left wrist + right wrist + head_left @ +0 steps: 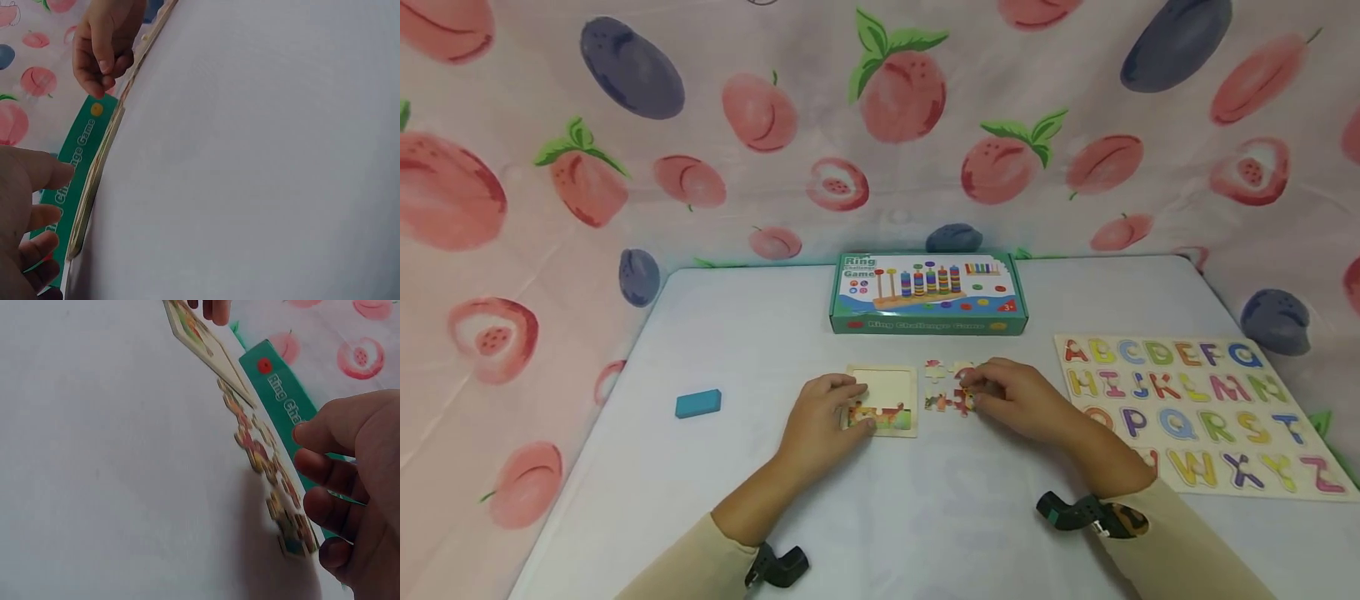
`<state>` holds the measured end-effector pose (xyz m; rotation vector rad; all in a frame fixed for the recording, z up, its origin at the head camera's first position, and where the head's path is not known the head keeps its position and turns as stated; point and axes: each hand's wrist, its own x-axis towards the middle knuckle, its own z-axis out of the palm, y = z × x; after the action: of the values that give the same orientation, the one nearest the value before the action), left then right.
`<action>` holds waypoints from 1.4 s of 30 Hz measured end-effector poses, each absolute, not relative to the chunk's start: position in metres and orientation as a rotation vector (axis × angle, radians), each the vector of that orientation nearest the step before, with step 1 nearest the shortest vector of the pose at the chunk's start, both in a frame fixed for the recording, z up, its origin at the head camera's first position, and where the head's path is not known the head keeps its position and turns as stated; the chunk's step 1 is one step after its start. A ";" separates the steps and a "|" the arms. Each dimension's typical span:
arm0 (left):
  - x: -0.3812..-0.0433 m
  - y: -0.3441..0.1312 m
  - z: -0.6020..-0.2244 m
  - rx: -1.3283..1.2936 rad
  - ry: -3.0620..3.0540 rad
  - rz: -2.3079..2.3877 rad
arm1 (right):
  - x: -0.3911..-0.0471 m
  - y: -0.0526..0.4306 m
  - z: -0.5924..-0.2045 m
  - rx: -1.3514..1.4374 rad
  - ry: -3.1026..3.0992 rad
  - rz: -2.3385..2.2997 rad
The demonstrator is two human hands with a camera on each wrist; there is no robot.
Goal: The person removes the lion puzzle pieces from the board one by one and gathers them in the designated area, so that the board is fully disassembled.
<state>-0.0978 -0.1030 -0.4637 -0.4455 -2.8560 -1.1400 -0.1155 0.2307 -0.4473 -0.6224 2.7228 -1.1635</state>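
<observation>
The puzzle frame (887, 385) lies flat on the table (925, 517), picture filling its near edge. Loose pieces (938, 402) lie just right of it. My left grip (823, 421) is spread over the frame's left side; my right grip (1024, 400), fingers parted and loosely bent, hovers at the pieces, pinching nothing. Beyond sits the box (928, 293); rightward, the letter board (1198, 408); leftward, the block (697, 403).

Green box (928, 293): "Ring Challenge Game" on top and front — "3+" on top too
Letter board (1210, 403): coloured capitals — A-F, H-N, P-T, W-Z
</observation>
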 end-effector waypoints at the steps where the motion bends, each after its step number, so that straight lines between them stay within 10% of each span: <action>1: -0.098 -0.105 -0.464 -0.448 -2.856 -1.137 | -0.116 0.228 -0.447 -0.631 2.716 -1.171; 42: -0.102 -0.120 -0.462 -0.373 -3.001 -1.063 | -0.147 0.097 -0.443 -0.959 2.483 -0.849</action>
<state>-0.1024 -0.1202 -0.4625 -0.3725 -3.0010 -1.0627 -0.1471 0.0970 -0.4426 -0.9593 2.4830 -0.8486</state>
